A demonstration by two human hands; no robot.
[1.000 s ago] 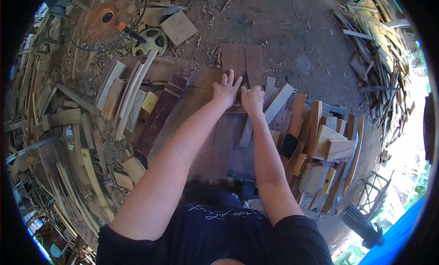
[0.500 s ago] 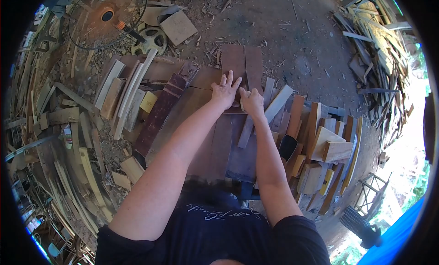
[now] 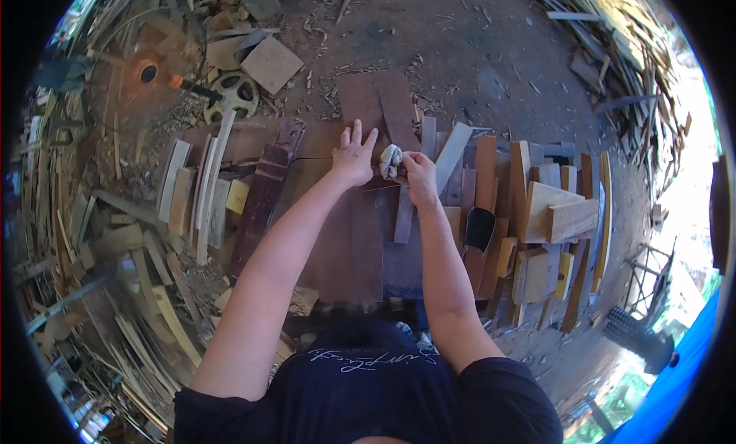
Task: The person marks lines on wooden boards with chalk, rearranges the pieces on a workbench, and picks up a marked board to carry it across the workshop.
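Note:
My left hand [image 3: 354,157] lies flat with its fingers apart on a reddish-brown wooden board [image 3: 359,95]. The board reaches past the far edge of the wooden bench [image 3: 337,249], and a dark seam or crack runs down it. Just to the right, my right hand [image 3: 419,177] pinches a crumpled whitish rag [image 3: 390,161] with dark stains. The rag is close over the board's near part; whether it touches the wood I cannot tell.
Many wood offcuts [image 3: 537,214] stand to the right, with a black piece [image 3: 480,228] among them. More slats [image 3: 215,164] and a dark red plank [image 3: 264,191] lie left. A standing fan [image 3: 148,74] is at the far left. Scrap wood [image 3: 621,38] is piled far right.
The whitish rag now shows in my right hand, which has turned; earlier it was not visible there. My left hand stays spread on the board. The whole view has shifted slightly.

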